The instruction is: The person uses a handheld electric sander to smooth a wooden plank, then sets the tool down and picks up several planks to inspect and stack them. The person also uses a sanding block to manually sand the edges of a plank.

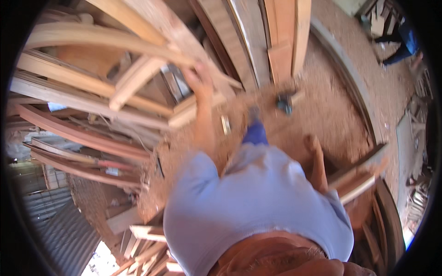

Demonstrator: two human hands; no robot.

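Observation:
My left hand (199, 79) reaches forward to the stacked timber at the upper left. Its fingers close on the near end of a long pale wooden batten (115, 40), though motion blurs the grip. Just below that hand, a short wooden block end (183, 115) juts from the pile, and a dark framed piece (175, 84) lies beside the wrist. My right hand (312, 142) hangs low at my right side over the dirt floor. It looks empty, with its fingers loosely bent and a little apart.
Upright boards (283, 41) lean ahead. A dark green power tool (284, 103) lies on the sawdust-strewn floor (340, 106). More planks (361, 186) lie at the right, and reddish curved timbers (87, 133) at the left. A person in blue (405, 43) is far right.

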